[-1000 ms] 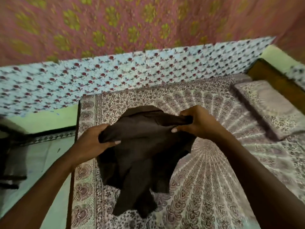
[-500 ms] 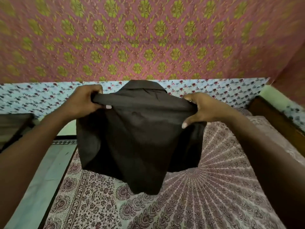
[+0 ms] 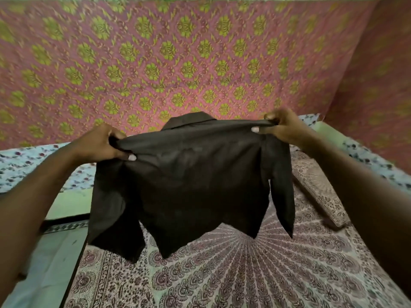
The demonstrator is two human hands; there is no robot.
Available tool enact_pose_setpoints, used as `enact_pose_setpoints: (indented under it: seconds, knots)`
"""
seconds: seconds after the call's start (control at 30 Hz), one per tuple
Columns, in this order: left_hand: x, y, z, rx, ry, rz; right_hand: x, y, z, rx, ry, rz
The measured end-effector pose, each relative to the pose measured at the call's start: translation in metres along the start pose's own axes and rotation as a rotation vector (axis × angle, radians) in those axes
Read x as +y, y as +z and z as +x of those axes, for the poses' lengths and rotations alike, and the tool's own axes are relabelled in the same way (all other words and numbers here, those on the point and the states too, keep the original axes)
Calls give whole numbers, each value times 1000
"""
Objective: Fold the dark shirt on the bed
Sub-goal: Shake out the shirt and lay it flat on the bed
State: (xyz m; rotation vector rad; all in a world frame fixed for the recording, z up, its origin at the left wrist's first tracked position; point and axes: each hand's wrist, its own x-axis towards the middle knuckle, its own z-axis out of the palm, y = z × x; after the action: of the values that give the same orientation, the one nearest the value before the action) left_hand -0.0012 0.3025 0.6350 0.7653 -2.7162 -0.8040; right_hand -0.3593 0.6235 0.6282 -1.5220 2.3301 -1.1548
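Observation:
The dark shirt [image 3: 191, 183] hangs in the air above the bed [image 3: 244, 274], spread wide between my hands with its collar at the top. My left hand [image 3: 100, 142] grips the shirt's left shoulder. At the right shoulder, my right hand [image 3: 282, 127] pinches the fabric, held a little higher than the left. Both short sleeves and the hem hang down freely, clear of the patterned bedsheet.
A pillow [image 3: 320, 187] in matching print lies at the bed's right side. The bed's left edge [image 3: 73, 274] borders a pale tiled floor [image 3: 44, 263]. A pink and green patterned cloth [image 3: 178, 58] covers the wall behind, above a light blue floral strip [image 3: 26, 167].
Both hands lifted the crumpled shirt off the bed and pulled apart, stretching it open in the air. The view has tilted up toward the wall.

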Motion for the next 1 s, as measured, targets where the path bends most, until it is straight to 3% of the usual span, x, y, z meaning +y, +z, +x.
enact_pose_setpoints:
  seconds: [0.13, 0.23, 0.33, 0.53, 0.77, 0.83, 1.0]
  knots:
    - [5, 1, -9, 18, 46, -70, 9, -24, 3, 2, -28, -472]
    - [13, 14, -16, 116, 94, -242, 21, -43, -4, 28, -79, -464]
    - [25, 24, -20, 101, 74, -391, 42, -63, -10, 86, -147, -503]
    - [61, 44, -21, 153, -20, -576, 71, -97, -20, 65, -90, -549]
    - [90, 113, -12, 431, -28, -192, 112, -113, -60, 44, -77, -416]
    - [96, 136, -21, 366, -55, -182, 121, -114, -80, -5, -59, -345]
    - [116, 180, -64, 68, -96, -211, 154, -113, -132, -312, -11, -194]
